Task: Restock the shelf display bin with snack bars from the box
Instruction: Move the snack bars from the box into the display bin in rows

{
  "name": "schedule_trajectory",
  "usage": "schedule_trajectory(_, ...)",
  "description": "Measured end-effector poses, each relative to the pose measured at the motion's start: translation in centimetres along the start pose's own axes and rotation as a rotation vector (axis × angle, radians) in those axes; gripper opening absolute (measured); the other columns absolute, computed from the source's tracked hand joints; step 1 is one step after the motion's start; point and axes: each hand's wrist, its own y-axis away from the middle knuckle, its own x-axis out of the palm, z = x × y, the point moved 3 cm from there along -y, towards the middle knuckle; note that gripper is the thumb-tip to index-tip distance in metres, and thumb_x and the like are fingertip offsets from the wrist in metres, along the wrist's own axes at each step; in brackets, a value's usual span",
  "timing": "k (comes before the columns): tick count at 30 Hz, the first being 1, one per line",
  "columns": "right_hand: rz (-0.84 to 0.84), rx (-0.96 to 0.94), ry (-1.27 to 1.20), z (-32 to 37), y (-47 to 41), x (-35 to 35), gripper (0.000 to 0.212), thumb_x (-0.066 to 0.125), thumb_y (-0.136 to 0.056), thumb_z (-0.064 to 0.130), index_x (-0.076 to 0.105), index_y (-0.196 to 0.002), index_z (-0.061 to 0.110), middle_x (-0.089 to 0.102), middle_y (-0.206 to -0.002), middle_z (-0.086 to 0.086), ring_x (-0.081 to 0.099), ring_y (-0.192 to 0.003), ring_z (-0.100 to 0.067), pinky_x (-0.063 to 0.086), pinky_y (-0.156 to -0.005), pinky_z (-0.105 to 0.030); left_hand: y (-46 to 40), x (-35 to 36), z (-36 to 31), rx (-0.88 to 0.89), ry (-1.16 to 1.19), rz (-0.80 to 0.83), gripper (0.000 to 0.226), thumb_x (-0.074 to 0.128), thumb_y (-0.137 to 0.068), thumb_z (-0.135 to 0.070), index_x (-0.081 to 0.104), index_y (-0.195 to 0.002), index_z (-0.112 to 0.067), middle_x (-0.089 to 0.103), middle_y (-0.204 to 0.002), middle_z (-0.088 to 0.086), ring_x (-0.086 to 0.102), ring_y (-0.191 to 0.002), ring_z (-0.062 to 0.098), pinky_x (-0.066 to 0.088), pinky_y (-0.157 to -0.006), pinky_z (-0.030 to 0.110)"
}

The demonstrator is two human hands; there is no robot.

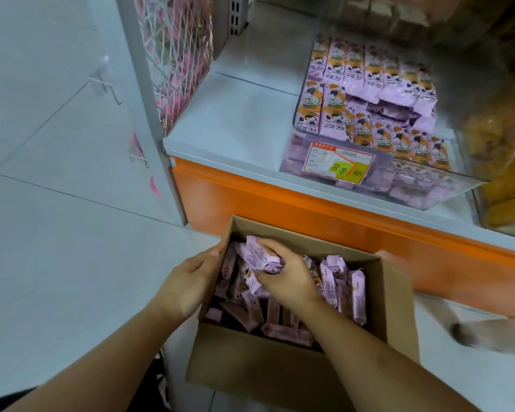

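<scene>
The right hand (283, 278) grips a loose bunch of bars (257, 257) over the box (396, 295), left hand (191, 281) flat on its wall; some may slip before the bin (467, 171) at one o'clock.

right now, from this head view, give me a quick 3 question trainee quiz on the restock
1. True or false: the right hand grips snack bars inside the cardboard box.
2. Where is the left hand? A) on the box's left wall B) in the display bin C) on the price label
3. What colour is the band under the shelf?

Key: 1 true; 2 A; 3 orange
</scene>
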Motion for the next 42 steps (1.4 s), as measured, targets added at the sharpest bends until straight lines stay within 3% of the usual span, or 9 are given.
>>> schedule_trajectory(3, 0.069, 0.047, -0.085, 2.0, 2.3, -3.6, 0.058, 0.076, -0.089, 0.005, 0.067, -0.130, 0.045, 0.077, -0.111, 0.010, 0.054, -0.055, -0.012, 0.046, -0.055, -0.028, 0.5, -0.3, -1.8, 0.051, -0.208, -0.071, 0.039, 0.036, -0.108, -0.050, 0.066, -0.132, -0.042, 0.063, -0.134, -0.016, 0.058, -0.119, 0.014, 0.041, -0.106, 0.030)
schedule_trajectory(6, 0.160, 0.109, -0.169, 5.5, 4.5, -6.9, 0.056, 0.080, -0.087, 0.001, 0.071, -0.126, 0.040, 0.076, -0.115, -0.003, 0.076, -0.084, -0.024, 0.063, -0.077, -0.032, 1.7, 0.0, -5.5, 0.259, -0.574, -0.123, 0.037, 0.051, -0.100, -0.038, 0.064, -0.135, -0.030, 0.063, -0.137, -0.005, 0.057, -0.123, 0.018, 0.041, -0.105, 0.027)
schedule_trajectory(11, 0.338, 0.122, -0.194, 12.2, 8.1, -12.1, 0.049, 0.076, -0.088, -0.006, 0.070, -0.128, 0.020, 0.078, -0.111, -0.018, 0.076, -0.098, -0.042, 0.063, -0.085, -0.053, 4.6, 1.6, -13.3, 0.450, -0.766, 0.112, 0.091, 0.061, -0.068, -0.075, 0.033, -0.151, -0.053, 0.041, -0.148, -0.037, 0.046, -0.135, -0.003, 0.041, -0.114, 0.032)
schedule_trajectory(14, 0.377, 0.062, -0.192, 16.2, 11.1, -15.2, 0.039, 0.075, -0.090, -0.002, 0.070, -0.126, 0.011, 0.076, -0.116, -0.017, 0.074, -0.103, -0.043, 0.062, -0.080, -0.050, 7.9, 2.7, -18.2, 0.447, -0.560, 0.455, 0.077, 0.080, -0.087, -0.038, 0.041, -0.153, -0.039, 0.053, -0.148, -0.025, 0.051, -0.131, -0.009, 0.040, -0.110, 0.015)
schedule_trajectory(17, 0.320, 0.017, -0.278, 18.9, 14.1, -17.5, 0.046, 0.077, -0.092, 0.006, 0.062, -0.136, 0.005, 0.073, -0.127, -0.016, 0.073, -0.109, -0.038, 0.064, -0.074, -0.043, 10.9, 2.5, -21.9, 0.531, -0.444, 0.504, 0.056, 0.076, -0.094, -0.018, 0.055, -0.145, -0.030, 0.064, -0.139, -0.021, 0.057, -0.129, -0.006, 0.041, -0.113, 0.018)
schedule_trajectory(21, 0.109, -0.034, -0.500, 21.0, 16.7, -19.4, 0.037, 0.080, -0.090, 0.017, 0.065, -0.124, 0.012, 0.079, -0.111, -0.002, 0.074, -0.082, -0.039, 0.061, -0.071, -0.042, 13.9, 1.8, -25.1, 0.577, -0.283, 0.393, 0.031, 0.072, -0.097, -0.022, 0.069, -0.128, -0.027, 0.074, -0.125, -0.011, 0.069, -0.118, 0.012, 0.052, -0.107, 0.041)
schedule_trajectory(25, 0.064, -0.128, -0.664, 22.0, 17.5, -20.4, 0.049, 0.082, -0.088, 0.021, 0.060, -0.130, 0.012, 0.070, -0.095, -0.027, 0.064, -0.072, -0.037, 0.054, -0.059, -0.037, 15.6, 1.8, -26.5, 0.502, -0.050, 0.324, 0.028, 0.074, -0.094, -0.030, 0.074, -0.121, -0.023, 0.078, -0.118, -0.006, 0.072, -0.113, 0.014, 0.055, -0.101, 0.039)
schedule_trajectory(30, -0.098, -0.160, -0.390, 22.4, 17.4, -20.4, 0.041, 0.087, -0.081, 0.047, 0.064, -0.114, 0.041, 0.070, -0.073, 0.000, 0.063, -0.067, -0.031, 0.051, -0.061, -0.041, 15.6, 2.6, -27.1, 0.498, 0.005, 0.254, 0.025, 0.086, -0.082, -0.028, 0.075, -0.104, -0.032, 0.078, -0.112, -0.003, 0.078, -0.098, 0.020, 0.058, -0.097, 0.045)
schedule_trajectory(42, -0.095, -0.123, -0.414, 21.1, 16.8, -23.8, 0.035, 0.092, -0.077, 0.029, 0.072, -0.105, 0.034, 0.068, -0.067, -0.015, 0.054, -0.056, -0.028, 0.044, -0.055, -0.035, 13.7, 2.3, -27.0, 0.514, -0.059, 0.189, 0.027, 0.068, -0.092, -0.045, 0.077, -0.102, -0.022, 0.073, -0.089, -0.001, 0.066, -0.080, 0.010, 0.050, -0.081, 0.028)
